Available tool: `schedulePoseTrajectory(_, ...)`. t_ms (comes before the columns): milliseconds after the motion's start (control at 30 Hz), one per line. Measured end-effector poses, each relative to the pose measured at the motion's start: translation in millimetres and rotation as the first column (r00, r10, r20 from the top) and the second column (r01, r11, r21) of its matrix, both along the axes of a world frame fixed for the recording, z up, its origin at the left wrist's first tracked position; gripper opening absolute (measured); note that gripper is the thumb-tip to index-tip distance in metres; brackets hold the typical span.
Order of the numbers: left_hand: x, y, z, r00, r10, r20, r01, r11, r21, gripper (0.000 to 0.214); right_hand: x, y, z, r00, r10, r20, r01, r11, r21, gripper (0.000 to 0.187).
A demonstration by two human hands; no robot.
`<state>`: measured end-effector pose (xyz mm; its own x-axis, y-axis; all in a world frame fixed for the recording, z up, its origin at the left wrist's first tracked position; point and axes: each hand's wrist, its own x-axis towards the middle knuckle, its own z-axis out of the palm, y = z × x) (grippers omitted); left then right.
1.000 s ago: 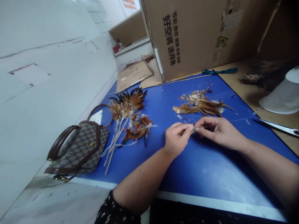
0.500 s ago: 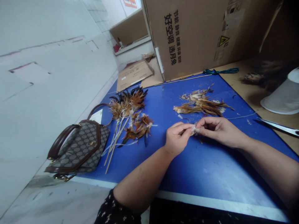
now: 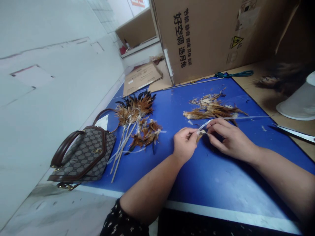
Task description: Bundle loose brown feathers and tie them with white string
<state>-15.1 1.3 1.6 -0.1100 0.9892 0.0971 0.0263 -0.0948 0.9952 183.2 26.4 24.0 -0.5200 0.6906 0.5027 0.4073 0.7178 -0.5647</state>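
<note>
My left hand (image 3: 184, 144) pinches a small bundle of brown feathers (image 3: 200, 133) by its base above the blue mat (image 3: 214, 173). My right hand (image 3: 227, 137) is closed on a thin white strip (image 3: 242, 117) that runs from the bundle away to the right. A loose heap of brown feathers (image 3: 213, 109) lies just beyond both hands. To the left lies a pile of finished feather bundles on thin sticks (image 3: 134, 119).
A patterned brown handbag (image 3: 82, 157) sits at the mat's left edge. A big cardboard box (image 3: 211, 32) stands behind the mat. Scissors (image 3: 294, 132) and a white cone-shaped object (image 3: 299, 101) lie on the wooden top at the right, with a teal cord (image 3: 232, 74) farther back.
My right hand has drawn the white strip up and out to the right, so it now stretches taut from the bundle. The left hand has barely moved.
</note>
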Motion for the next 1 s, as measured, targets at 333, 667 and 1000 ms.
schedulePoseTrajectory(333,2.6,-0.3,2.3,0.987,0.049,0.152,-0.023,0.986,-0.165,0.038,-2.3,-2.1,-8.3,0.994,-0.057,0.093,0.073,0.982,-0.177,0.005)
schedulePoseTrajectory(667,2.3,-1.6,2.0,0.989,-0.012,0.150,0.034,0.990,-0.140,0.036,-6.4,-3.0,-9.2,0.994,-0.083,0.069,0.093,0.983,-0.160,0.022)
schedulePoseTrajectory(1000,1.2,3.0,-7.7,0.952,-0.015,0.307,0.026,0.999,-0.033,0.025,-10.1,-9.2,-8.1,0.990,-0.035,0.133,0.047,0.994,-0.094,0.042)
